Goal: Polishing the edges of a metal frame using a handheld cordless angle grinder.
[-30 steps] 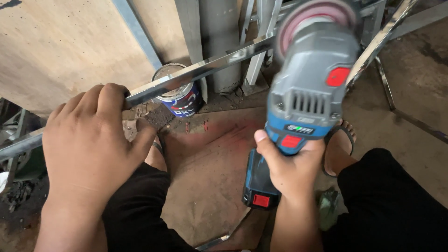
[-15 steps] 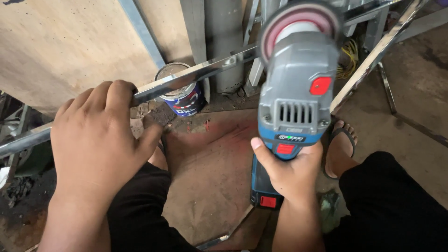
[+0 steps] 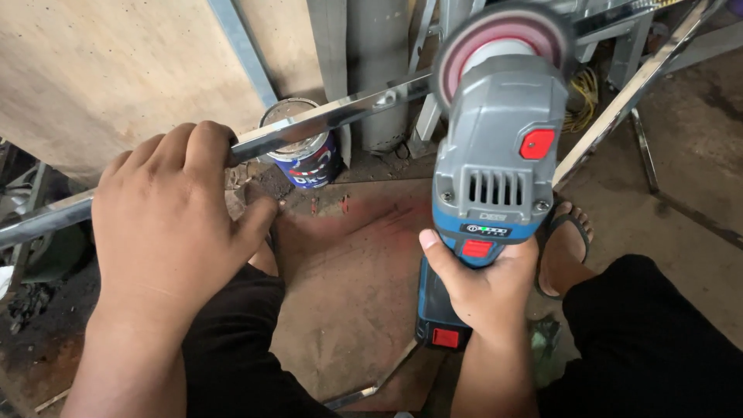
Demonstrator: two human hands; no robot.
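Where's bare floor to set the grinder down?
Free: the reddish floor patch between the knees, bordered by the paint can, the bar and the sandalled foot. Also bare concrete far right. Crowded: metal frames behind the grinder, clutter far left.

The long polished steel bar [image 3: 325,120] gleams mirror-smooth, the grey-and-blue cordless grinder [image 3: 495,162] has a matt plastic body and fuzzy reddish pad, and the pale plywood sheet [image 3: 116,70] behind looks dull and grainy.

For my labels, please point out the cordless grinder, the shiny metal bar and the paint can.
cordless grinder [image 3: 499,166], head view, grey housing.
shiny metal bar [image 3: 333,120], head view, mirrored face.
paint can [image 3: 313,164], head view, blue side.
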